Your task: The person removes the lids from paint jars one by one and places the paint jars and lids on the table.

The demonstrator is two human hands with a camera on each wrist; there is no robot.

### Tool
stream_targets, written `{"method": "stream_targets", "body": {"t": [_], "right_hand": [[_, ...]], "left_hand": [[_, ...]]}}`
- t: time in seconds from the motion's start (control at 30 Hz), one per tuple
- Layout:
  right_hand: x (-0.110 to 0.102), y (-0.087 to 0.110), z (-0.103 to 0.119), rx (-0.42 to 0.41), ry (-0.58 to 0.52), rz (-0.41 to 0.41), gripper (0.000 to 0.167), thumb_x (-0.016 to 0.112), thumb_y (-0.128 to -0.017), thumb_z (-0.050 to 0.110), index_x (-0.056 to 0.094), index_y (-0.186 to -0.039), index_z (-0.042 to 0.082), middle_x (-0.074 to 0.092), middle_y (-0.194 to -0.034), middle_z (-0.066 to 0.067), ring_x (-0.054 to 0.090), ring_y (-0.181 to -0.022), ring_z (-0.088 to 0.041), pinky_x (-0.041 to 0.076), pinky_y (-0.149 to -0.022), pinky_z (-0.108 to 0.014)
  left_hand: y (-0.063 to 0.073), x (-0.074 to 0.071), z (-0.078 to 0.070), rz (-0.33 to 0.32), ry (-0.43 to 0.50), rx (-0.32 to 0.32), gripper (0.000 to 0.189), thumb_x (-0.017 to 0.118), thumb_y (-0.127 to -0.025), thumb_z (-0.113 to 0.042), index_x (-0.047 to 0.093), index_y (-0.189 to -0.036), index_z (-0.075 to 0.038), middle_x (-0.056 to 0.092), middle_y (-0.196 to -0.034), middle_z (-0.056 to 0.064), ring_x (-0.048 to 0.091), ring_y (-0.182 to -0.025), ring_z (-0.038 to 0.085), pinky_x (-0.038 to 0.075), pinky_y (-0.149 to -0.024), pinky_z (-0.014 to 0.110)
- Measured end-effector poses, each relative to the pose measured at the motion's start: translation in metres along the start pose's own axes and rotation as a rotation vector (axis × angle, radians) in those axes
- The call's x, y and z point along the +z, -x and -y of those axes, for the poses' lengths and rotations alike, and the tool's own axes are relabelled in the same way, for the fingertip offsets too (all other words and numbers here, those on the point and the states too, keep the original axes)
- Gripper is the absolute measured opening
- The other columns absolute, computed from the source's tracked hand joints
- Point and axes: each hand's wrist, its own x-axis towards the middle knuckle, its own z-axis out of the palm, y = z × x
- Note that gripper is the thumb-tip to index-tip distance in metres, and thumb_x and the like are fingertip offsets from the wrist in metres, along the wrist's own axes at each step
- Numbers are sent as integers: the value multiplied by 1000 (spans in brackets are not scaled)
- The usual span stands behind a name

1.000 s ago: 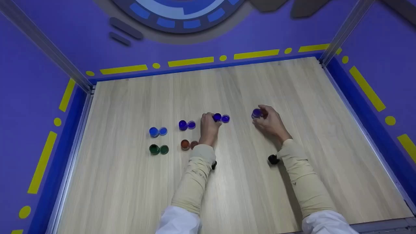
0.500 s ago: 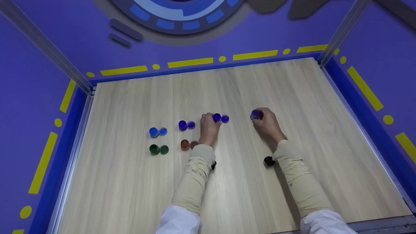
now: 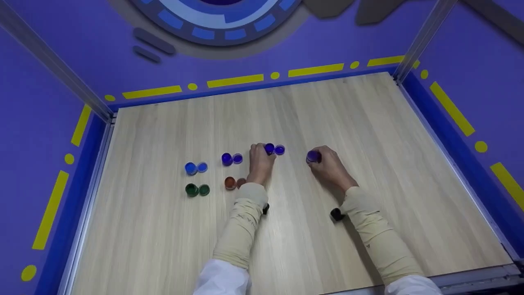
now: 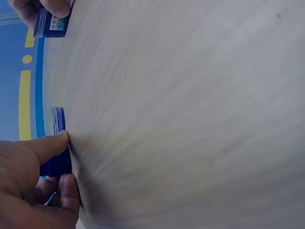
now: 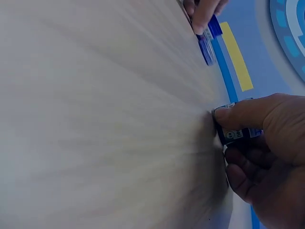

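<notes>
My left hand pinches an uncapped dark-blue paint jar standing on the table. Its round lid lies right beside it. In the left wrist view, thumb and fingers close on the sides of this blue jar. Farther right, my right hand grips a purple-topped paint jar by its side. The right wrist view shows a printed label on that jar, held between thumb and fingers close to the tabletop. Whether its lid is on is hard to tell.
Left of my hands stand several uncapped jars with lids beside them: violet, blue, green and brown. My left sleeve reaches close to the brown lid. Purple walls border the wooden table.
My right hand has moved toward me and slightly left with the purple-topped jar, fingers now wrapped closer around it. The left hand stays at the dark-blue jar. The head view has shifted slightly.
</notes>
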Motion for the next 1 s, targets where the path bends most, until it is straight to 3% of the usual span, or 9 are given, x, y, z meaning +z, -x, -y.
{"method": "stream_targets", "body": {"t": [0.27,0.6,0.73,1.0], "right_hand": [[17,13,17,-6,-3,45,36,78,-89,2,64,-119,-9,64,-117,-24,61,-114,-38,50,-98,-51],[29,27,35,-95,-17,45,30,80,-86,-1,66,-112,-6,66,-109,-20,63,-108,-36,51,-94,-50],[34,30,41,-108,-23,70,29,80,-86,-1,67,-112,-5,65,-108,-17,63,-107,-34,52,-94,-49],[44,42,48,-154,-19,104,30,80,-86,-1,68,-114,-4,66,-107,-15,64,-105,-32,52,-93,-47]], "left_hand": [[6,-7,2,23,27,-23,44,72,-91,-1,59,-131,10,57,-126,24,54,-121,34,43,-106,39],[24,-18,-2,69,106,-30,69,74,-90,-2,40,-148,14,49,-140,30,48,-134,37,37,-114,39],[37,-22,1,94,137,-10,68,72,-91,1,39,-149,12,50,-138,29,53,-128,36,42,-109,40],[77,-31,11,133,174,112,54,74,-90,1,55,-140,4,57,-129,21,61,-112,33,50,-96,44]]}}
